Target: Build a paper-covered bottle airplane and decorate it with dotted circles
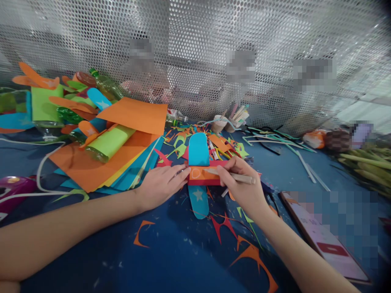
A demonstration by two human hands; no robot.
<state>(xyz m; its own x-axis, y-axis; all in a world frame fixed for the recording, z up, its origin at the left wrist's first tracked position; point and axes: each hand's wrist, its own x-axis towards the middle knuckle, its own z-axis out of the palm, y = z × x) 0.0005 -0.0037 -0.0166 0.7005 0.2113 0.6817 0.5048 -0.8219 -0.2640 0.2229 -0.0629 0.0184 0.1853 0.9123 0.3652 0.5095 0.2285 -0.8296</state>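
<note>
My left hand lies flat, fingers stretched out, pressing the left end of an orange paper strip that sits on a red piece. My right hand is closed around a wooden pencil, its tip on the orange strip. A long blue paper shape with a white star near its lower end runs under the strips, across the blue table.
Orange, yellow and blue paper sheets with paper-wrapped plastic bottles pile up at left. Paper scraps litter the table. Cups of sticks stand by the perforated metal screen. A phone lies right; a pink tool left.
</note>
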